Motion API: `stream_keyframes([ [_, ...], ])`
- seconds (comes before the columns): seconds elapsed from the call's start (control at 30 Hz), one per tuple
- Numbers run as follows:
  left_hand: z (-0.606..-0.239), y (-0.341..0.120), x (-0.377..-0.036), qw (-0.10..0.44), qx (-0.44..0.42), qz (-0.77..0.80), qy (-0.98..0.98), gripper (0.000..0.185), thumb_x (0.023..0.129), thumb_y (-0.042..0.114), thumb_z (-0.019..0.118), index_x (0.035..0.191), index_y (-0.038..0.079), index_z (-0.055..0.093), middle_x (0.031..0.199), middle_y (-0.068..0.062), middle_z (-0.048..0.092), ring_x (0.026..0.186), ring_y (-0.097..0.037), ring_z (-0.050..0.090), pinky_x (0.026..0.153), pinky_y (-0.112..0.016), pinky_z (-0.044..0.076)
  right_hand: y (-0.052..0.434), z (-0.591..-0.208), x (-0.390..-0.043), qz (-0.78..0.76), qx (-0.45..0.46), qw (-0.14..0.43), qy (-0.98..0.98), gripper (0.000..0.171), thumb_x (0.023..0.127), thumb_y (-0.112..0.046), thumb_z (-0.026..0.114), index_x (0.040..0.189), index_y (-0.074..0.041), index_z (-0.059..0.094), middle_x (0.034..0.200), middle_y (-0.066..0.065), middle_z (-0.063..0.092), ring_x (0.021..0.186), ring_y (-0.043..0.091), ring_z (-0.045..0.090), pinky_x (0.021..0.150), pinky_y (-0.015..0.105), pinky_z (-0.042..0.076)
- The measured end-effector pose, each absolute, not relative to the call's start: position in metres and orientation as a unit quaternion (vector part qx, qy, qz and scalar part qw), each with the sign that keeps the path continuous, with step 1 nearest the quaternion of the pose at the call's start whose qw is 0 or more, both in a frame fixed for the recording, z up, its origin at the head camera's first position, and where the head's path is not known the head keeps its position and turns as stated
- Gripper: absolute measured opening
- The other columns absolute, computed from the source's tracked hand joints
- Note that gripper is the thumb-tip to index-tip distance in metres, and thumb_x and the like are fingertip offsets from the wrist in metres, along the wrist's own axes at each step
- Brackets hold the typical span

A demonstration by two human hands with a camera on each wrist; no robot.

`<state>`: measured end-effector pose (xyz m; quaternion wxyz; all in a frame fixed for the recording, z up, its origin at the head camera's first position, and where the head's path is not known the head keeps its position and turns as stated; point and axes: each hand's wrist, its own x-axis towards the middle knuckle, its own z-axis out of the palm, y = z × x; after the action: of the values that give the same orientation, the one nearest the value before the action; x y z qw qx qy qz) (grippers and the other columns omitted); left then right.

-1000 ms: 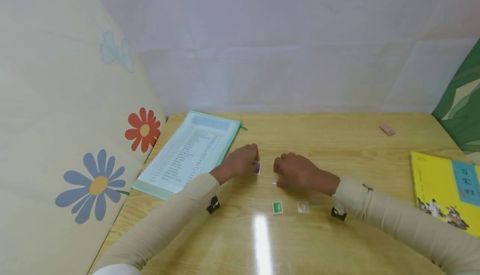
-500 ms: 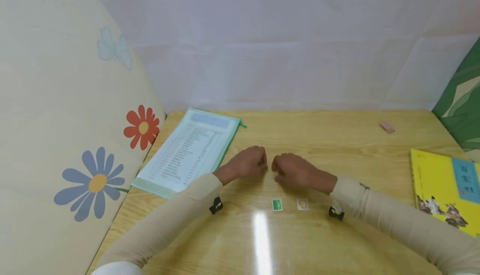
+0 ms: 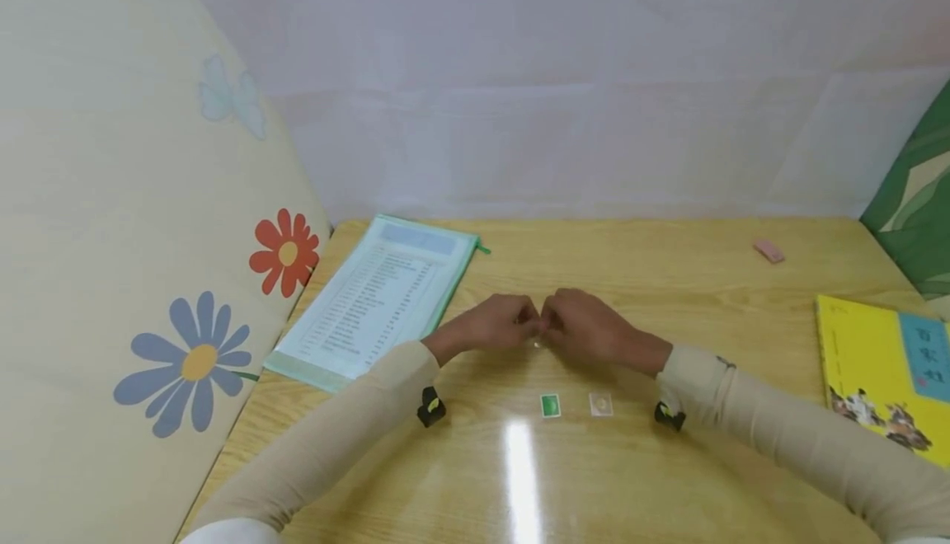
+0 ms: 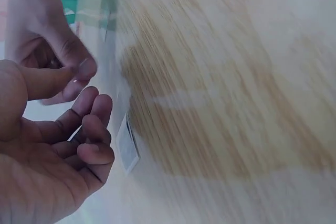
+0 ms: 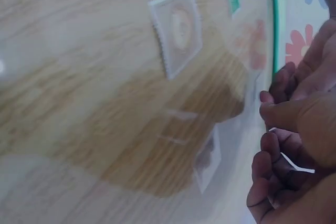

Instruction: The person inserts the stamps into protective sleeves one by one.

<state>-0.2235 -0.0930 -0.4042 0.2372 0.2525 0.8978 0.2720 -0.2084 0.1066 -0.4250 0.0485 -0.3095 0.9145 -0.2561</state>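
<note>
Above the glossy wooden table (image 3: 668,478), the left hand (image 3: 491,325) and right hand (image 3: 586,331) meet fingertip to fingertip, pinching a clear film (image 5: 294,163). A small square stamp (image 4: 127,146) lies flat beneath; two more stamps (image 3: 575,405) lie nearer.

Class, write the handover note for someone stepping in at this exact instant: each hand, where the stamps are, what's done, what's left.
Left hand: fingers curled, meeting the right hand at the fingertips, above the table.
Right hand: fingers curled, pinching a small white-edged piece, probably a third stamp; which hand bears it is hard to tell.
Stamps: green stamp and beige stamp lie flat, side by side but apart, nearer the person than the hands.
Done: two stamps laid out.
Left: the pinched piece is not yet set down.
</note>
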Motion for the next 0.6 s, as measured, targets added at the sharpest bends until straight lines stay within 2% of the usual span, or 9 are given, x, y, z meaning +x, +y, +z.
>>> stream_keyframes([
  [0.13,-0.402,-0.093,-0.225,0.245,0.236,0.294,0.893,0.024,0.105,0.034,0.055,0.106,0.013,0.065,0.098,0.002,0.066,0.087,-0.016,0.060,0.073,-0.031,0.051,0.106,-0.421,-0.212,-0.267,-0.305,0.053,0.913,0.011,0.095,-0.018,0.073,0.098,-0.009,0.070,0.093,-0.001,0.062,0.086,0.014,0.058,0.075,0.031,0.052],
  [0.27,-0.402,-0.095,-0.228,0.239,0.227,0.312,0.891,0.019,0.105,0.026,0.056,0.096,0.014,0.067,0.091,0.001,0.067,0.080,-0.016,0.060,0.068,-0.031,0.051,0.106,-0.417,-0.213,-0.275,-0.291,0.077,0.913,0.010,0.094,-0.022,0.074,0.095,-0.014,0.069,0.091,-0.005,0.062,0.079,0.011,0.056,0.067,0.028,0.051],
  [0.37,-0.401,-0.096,-0.229,0.234,0.228,0.321,0.889,0.017,0.105,0.023,0.056,0.096,0.015,0.067,0.091,-0.002,0.068,0.077,-0.018,0.063,0.066,-0.031,0.051,0.109,-0.416,-0.214,-0.293,-0.276,0.100,0.910,0.010,0.095,-0.025,0.073,0.097,-0.016,0.068,0.090,-0.007,0.063,0.074,0.011,0.058,0.063,0.028,0.051],
  [0.6,-0.400,-0.097,-0.229,0.231,0.202,0.334,0.891,0.019,0.105,0.031,0.057,0.100,0.016,0.066,0.095,0.002,0.068,0.090,-0.018,0.064,0.077,-0.034,0.051,0.116,-0.411,-0.219,-0.342,-0.230,0.141,0.900,0.009,0.100,-0.024,0.066,0.103,-0.016,0.069,0.092,-0.005,0.068,0.078,0.011,0.063,0.071,0.032,0.053],
])
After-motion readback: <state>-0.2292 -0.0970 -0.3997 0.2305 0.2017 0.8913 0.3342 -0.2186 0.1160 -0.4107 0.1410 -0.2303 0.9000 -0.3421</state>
